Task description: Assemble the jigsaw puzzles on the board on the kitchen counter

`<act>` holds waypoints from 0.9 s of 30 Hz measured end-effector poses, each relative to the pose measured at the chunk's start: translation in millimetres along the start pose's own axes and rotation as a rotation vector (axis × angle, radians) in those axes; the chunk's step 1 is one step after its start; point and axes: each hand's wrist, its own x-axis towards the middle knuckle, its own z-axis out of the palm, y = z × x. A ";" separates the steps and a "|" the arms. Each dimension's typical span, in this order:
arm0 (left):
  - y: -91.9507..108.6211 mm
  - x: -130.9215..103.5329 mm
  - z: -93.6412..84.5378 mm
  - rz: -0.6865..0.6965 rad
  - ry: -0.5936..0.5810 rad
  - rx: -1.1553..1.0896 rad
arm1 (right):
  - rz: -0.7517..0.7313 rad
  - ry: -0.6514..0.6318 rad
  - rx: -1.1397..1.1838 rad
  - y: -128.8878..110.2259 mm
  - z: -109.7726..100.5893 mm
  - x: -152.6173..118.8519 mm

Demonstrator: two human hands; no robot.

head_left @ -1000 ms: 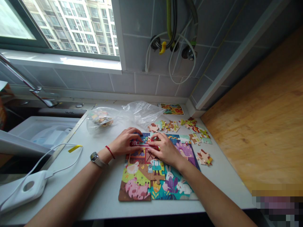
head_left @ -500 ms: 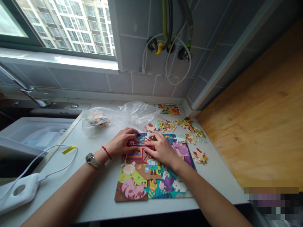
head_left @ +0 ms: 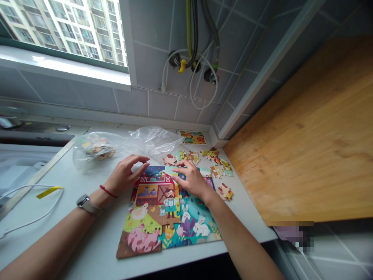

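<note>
On the white counter lies a colourful jigsaw puzzle (head_left: 171,210), its joined pieces showing a red barn, a farmer, a pig and white rabbits. My left hand (head_left: 128,171) is at the puzzle's upper left edge, fingers apart and holding nothing. Over the upper middle of the picture rests my right hand (head_left: 190,179), fingers spread, covering part of the puzzle. Loose puzzle pieces (head_left: 192,156) lie just beyond the far edge. More of them (head_left: 225,191) sit to the right of the puzzle.
A clear plastic bag (head_left: 99,149) with pieces inside lies at the back left, near a picture card (head_left: 192,137). A white cable (head_left: 32,221) with a yellow tag crosses the counter at left, beside the sink. A wooden panel (head_left: 291,147) borders the right side.
My hands have moved apart: the left has drawn back to the puzzle's left edge, and the right has lifted off the barn roof. The view has turned to the right.
</note>
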 end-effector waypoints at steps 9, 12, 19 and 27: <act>3.3 -1.3 1.1 -0.018 0.044 0.011 | 0.829 0.170 -0.449 75.8 -73.2 -8.8; 5.3 -1.2 0.7 -0.026 0.043 -0.015 | 0.882 0.138 -0.466 86.8 -73.3 -11.8; 12.6 0.4 -0.8 -0.138 0.029 -0.136 | 0.927 0.184 -0.423 100.7 -72.0 -9.4; 15.9 1.4 -0.9 -0.113 0.038 -0.135 | 0.787 0.397 -0.348 102.5 -78.6 -10.6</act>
